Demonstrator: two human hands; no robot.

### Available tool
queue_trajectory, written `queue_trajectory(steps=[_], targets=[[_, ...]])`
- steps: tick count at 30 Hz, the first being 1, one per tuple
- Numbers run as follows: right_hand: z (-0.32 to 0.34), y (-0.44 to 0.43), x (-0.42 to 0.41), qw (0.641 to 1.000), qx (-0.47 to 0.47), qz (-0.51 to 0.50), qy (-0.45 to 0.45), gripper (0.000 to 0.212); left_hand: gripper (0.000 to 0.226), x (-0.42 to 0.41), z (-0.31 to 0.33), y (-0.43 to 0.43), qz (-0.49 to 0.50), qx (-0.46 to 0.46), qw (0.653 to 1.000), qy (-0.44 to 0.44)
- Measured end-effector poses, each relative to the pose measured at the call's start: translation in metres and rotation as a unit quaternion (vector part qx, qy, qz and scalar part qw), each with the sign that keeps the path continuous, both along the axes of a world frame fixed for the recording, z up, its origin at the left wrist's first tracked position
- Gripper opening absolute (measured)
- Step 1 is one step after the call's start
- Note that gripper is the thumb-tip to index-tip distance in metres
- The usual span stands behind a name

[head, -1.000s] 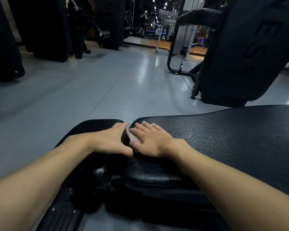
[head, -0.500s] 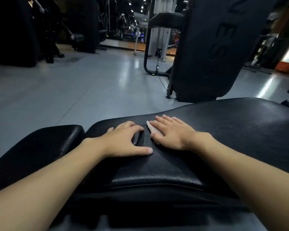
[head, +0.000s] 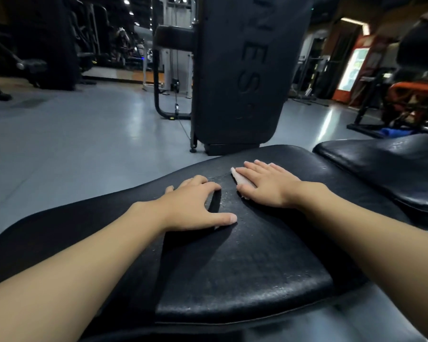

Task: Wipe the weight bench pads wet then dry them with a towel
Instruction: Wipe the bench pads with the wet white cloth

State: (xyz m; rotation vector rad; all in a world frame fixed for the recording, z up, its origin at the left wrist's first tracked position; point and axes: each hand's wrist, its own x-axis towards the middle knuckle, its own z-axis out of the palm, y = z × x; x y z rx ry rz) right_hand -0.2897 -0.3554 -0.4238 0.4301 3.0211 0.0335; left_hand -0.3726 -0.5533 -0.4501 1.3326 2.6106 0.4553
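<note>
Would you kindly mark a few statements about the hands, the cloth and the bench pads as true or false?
1. The right hand presses a pale cloth flat on the bench pad. True.
2. The left hand grips a spray bottle. False: the left hand rests bare on the bench pad and holds nothing.
3. A second pad lies to the right of the one under the hands. True.
4. The cloth hangs off the pad's near edge. False: it lies on top of the pad, mostly hidden under the right hand's fingers.
</note>
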Motion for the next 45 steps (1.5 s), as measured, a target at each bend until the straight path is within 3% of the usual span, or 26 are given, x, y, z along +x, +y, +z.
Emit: queue_trajectory(steps=[8,17,20,28,45], targets=[[0.021,0.075,0.035,0.997,-0.001,-0.079,0.019,0.062,0.092,0.020,0.014,0.070,-0.030,0.003,0.999,0.013],[0.021,0.086,0.079,0.989,-0.004,-0.142,0.043,0.062,0.088,0.018,0.008,0.059,-0.042,0.033,0.998,0.013],[0.016,0.069,0.082,0.988,0.033,-0.149,0.040,0.061,0.083,0.015,0.007,0.042,-0.053,0.040,0.998,0.020],[-0.003,-0.002,0.057,0.990,0.026,-0.136,0.030,0.059,0.081,0.000,-0.008,-0.050,-0.041,0.029,0.999,0.009],[-0.066,-0.239,-0.066,0.998,0.015,0.056,-0.019,0.061,0.080,-0.037,-0.043,-0.275,0.065,-0.034,0.997,-0.019]])
